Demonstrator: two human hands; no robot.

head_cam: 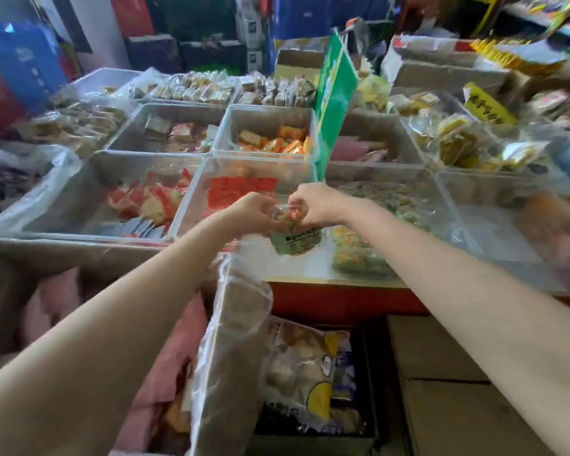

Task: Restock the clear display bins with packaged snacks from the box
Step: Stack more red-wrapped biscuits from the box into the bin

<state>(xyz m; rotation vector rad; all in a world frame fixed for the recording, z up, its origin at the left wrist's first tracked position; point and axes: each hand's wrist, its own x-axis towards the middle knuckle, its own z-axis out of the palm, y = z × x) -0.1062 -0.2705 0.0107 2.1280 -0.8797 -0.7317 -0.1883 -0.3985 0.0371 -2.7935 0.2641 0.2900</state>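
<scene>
Gripping snack bag point(293, 236) top: left hand point(255, 212), right hand point(310, 205); fingers curled, label blurred.

The single head view looks forward and steeply down from the person's head, so both bare forearms run up from the lower corners to meet near the middle, where the left hand point(255, 213) and right hand point(313, 205) sit close to the lens. It faces across the table point(336, 281) of clear bins point(264, 133) toward stacked goods at the back (the wide angle bends the edges, and much is blurred). Directly below lies a cardboard box point(79, 255).
</scene>
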